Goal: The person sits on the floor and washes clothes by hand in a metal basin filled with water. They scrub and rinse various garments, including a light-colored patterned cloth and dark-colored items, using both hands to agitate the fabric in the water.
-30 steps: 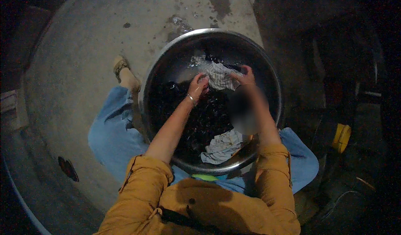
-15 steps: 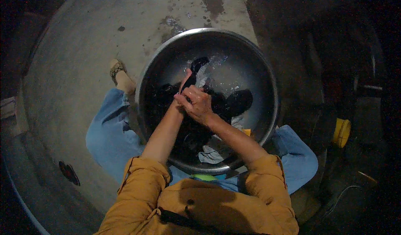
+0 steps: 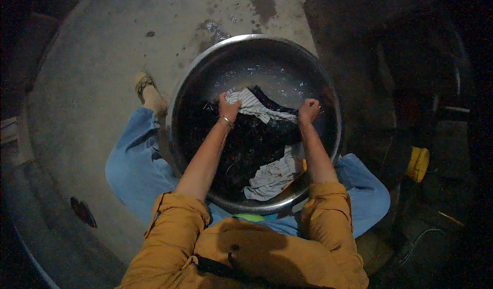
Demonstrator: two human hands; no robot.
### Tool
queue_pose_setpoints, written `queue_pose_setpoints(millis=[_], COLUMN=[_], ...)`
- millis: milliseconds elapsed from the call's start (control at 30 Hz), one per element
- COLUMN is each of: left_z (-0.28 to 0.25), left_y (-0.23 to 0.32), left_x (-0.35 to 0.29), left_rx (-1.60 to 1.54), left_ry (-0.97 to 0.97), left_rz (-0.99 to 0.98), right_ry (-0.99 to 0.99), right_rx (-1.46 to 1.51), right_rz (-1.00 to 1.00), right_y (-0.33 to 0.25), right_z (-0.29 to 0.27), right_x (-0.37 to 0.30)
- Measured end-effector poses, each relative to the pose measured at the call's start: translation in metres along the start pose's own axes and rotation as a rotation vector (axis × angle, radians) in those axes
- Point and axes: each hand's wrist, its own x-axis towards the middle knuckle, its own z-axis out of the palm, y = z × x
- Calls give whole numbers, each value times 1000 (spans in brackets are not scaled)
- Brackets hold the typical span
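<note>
Over a wide metal basin (image 3: 177, 86) of water, both my hands stretch a wet striped garment (image 3: 249, 103), white with thin dark lines and a dark part along its far side. My left hand (image 3: 228, 108), a bracelet at its wrist, grips the left end of the cloth. At the other end my right hand (image 3: 308, 111) is closed on it. Below my hands a mass of dark wet cloth (image 3: 241, 145) fills the near left of the basin. A second pale striped cloth (image 3: 275, 178) lies against the near right wall, beside something orange, partly hidden.
The basin stands between my bent knees in blue jeans (image 3: 138, 150) on a concrete floor (image 3: 102, 58) with wet patches. To the right, in deep shadow, is a yellow round object (image 3: 419, 164). A dark sandal-like shape (image 3: 83, 212) lies at the left.
My hands were together, working on dark cloth at the basin's middle. They have moved apart, my right hand to the right, spreading the striped garment. More of the near pale cloth shows.
</note>
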Motion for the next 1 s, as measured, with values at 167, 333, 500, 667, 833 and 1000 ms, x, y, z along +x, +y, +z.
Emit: queue_pose_setpoints(millis=[167,333,500,667,833,1000], left_z=[3,-22,-43,4,-15,-20], left_y=[-10,48,52,-25,61,51], left_x=[5,2,18,38,-1,35], left_rx=[-187,-550,-493,-51,-247,-167], left_ry=[-208,-478,-410,-202,-397,-90], left_rz=[37,-57,-127,-47,-140,338], right_ry=[-329,-647,-222,-93,-182,-417], right_rx=[-185,334,413,-46,-386,64], right_rz=[-345,-328,-120,-27,-684,-506], right_y=[-84,-85,-66,-45,-65,-109], right_z=[19,25,-26,10,38,12], right_x=[-60,-36,-5,-10,-42,-35])
